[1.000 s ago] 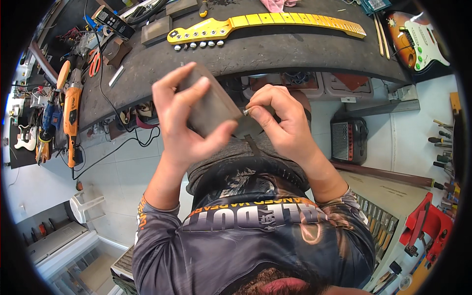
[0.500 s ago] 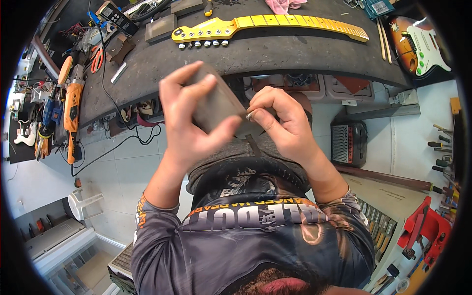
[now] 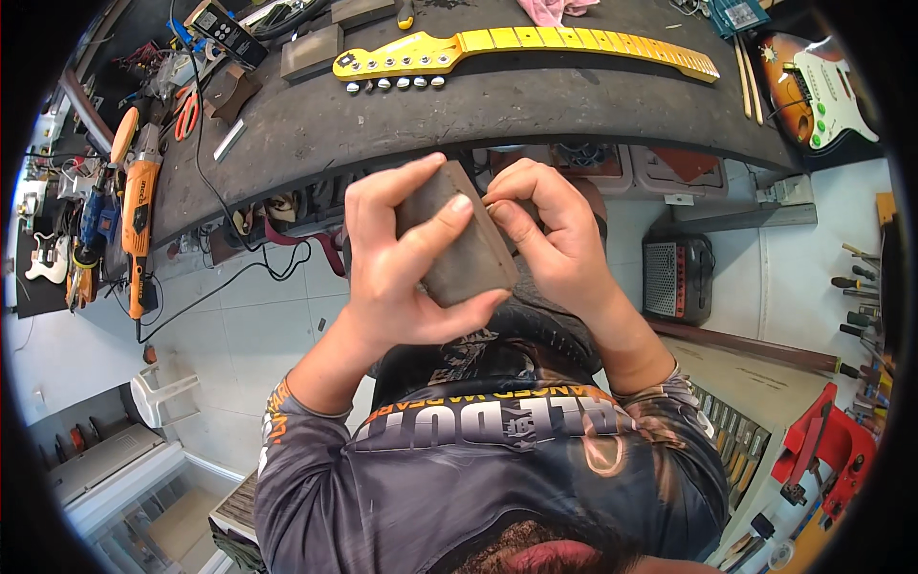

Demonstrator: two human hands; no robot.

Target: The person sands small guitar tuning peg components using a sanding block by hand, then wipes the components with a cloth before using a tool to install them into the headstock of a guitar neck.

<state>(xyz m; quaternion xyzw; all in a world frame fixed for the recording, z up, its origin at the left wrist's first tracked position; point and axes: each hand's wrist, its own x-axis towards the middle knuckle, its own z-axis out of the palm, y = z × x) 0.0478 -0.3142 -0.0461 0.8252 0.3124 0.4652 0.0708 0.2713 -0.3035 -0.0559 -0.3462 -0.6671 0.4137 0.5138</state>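
A grey rectangular block (image 3: 469, 251), like a sanding block or a sharpening stone, is gripped by my left hand (image 3: 397, 258) with the fingers spread over its broad face and edges. Close against its right edge, my right hand (image 3: 550, 225) is closed in a pinch between thumb and index finger. What lies in that pinch is mostly hidden and too small to name. Both hands are in front of the bench, above my lap. Beyond them a yellow guitar neck (image 3: 574, 40) with tuning pegs lies on the dark workbench (image 3: 459, 115).
An orange power tool (image 3: 140, 210) hangs at the left, near a black cable (image 3: 206, 172). Red-handled scissors (image 3: 186, 113) and grey blocks (image 3: 314, 53) lie on the bench. A sunburst guitar body (image 3: 813, 91) is at the far right, with an amplifier (image 3: 677, 279) below.
My left hand and the block have moved right and toward me, and the block stands more upright. My right hand has barely moved; the shiny bit at its fingertips is now hidden.
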